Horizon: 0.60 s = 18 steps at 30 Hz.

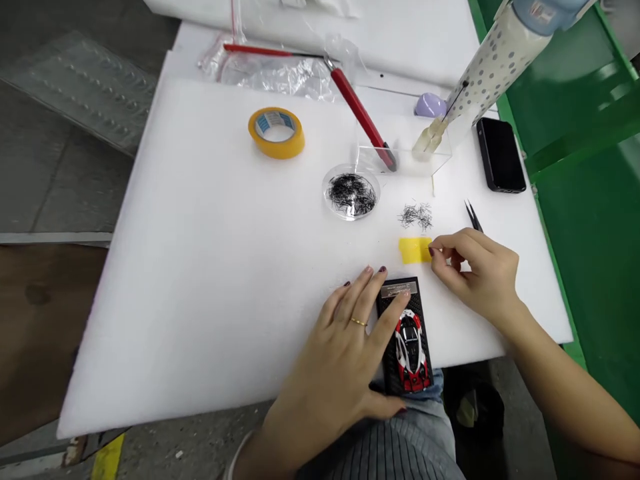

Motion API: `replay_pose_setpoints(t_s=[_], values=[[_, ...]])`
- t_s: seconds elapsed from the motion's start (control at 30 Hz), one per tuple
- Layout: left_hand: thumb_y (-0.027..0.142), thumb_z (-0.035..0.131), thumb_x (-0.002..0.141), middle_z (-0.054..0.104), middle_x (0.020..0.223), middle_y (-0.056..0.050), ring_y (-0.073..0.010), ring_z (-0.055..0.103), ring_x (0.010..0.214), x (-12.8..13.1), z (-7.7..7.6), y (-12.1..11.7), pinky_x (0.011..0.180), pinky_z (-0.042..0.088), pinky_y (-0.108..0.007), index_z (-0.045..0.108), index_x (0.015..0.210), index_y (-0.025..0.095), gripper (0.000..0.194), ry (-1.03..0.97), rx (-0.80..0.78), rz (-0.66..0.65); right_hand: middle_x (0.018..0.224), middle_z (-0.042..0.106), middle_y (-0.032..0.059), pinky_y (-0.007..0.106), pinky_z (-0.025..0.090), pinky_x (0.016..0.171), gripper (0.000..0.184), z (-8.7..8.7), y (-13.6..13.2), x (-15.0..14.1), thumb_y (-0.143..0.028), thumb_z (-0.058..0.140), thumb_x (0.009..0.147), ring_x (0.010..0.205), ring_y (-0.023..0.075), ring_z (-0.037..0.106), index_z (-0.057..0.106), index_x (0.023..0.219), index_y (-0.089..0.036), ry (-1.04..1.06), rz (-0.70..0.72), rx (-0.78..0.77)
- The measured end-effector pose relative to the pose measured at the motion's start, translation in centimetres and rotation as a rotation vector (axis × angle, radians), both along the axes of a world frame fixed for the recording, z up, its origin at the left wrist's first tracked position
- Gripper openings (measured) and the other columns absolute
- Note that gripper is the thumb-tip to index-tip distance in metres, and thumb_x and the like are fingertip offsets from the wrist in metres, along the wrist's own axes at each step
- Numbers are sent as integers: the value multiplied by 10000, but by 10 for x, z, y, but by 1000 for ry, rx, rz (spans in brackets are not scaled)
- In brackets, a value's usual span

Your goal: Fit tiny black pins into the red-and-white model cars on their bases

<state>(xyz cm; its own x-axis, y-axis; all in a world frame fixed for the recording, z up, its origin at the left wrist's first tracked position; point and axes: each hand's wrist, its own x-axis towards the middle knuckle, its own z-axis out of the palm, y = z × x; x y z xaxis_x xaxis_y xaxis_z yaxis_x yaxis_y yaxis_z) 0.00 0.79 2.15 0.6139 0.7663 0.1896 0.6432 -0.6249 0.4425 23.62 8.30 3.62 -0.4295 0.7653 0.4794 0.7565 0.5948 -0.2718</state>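
The left hand (345,347) lies flat with fingers spread, steadying a black base (406,333) that carries a red and white model car (411,347) at the near edge of the white tabletop (210,267). The right hand (480,270) has its fingers pinched together at the edge of a yellow tape strip (414,250), just below a small pile of thin black pins (416,215).

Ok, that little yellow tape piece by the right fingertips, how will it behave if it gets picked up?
The yellow tape piece looks thin and flat on the white foam sheet, so it is probably floppy and very light. If it came from the tape roll, it may cling to the right hand or curl.
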Motion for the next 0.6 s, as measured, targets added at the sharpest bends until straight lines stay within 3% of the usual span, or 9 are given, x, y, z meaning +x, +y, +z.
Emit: replay_pose_setpoints(t_s=[0.1,0.2,0.37,0.6], values=[[785,868,312,458,1506,-262,-427,416,1388,4,-2,0,1081,375,-536,431,1468,108,1409,31,13,14,648,588,-20,252,445,491,130,-4,3,-3,-102,596,883,523,116,536,635,873,-226,-25,-27,-13],[819,839,305,479,1495,-245,-402,416,1384,3,-2,0,1100,314,-498,441,1462,110,1415,44,33,21,649,597,-14,267,445,490,127,-6,4,-5,-113,605,874,525,126,547,639,866,-235,-41,-47,-34],[836,818,355,503,1477,-233,-383,417,1376,1,-2,1,1104,257,-468,445,1457,117,1368,44,53,27,665,610,-4,293,437,495,157,-7,2,-6,-100,604,868,528,138,540,628,856,-254,-48,-56,-62],[830,775,494,506,1475,-228,-390,429,1376,1,-2,1,1101,281,-474,451,1450,116,1237,38,48,30,669,616,-12,286,435,472,207,-4,3,-6,-52,625,841,524,134,540,615,868,-257,-38,-33,-11]])
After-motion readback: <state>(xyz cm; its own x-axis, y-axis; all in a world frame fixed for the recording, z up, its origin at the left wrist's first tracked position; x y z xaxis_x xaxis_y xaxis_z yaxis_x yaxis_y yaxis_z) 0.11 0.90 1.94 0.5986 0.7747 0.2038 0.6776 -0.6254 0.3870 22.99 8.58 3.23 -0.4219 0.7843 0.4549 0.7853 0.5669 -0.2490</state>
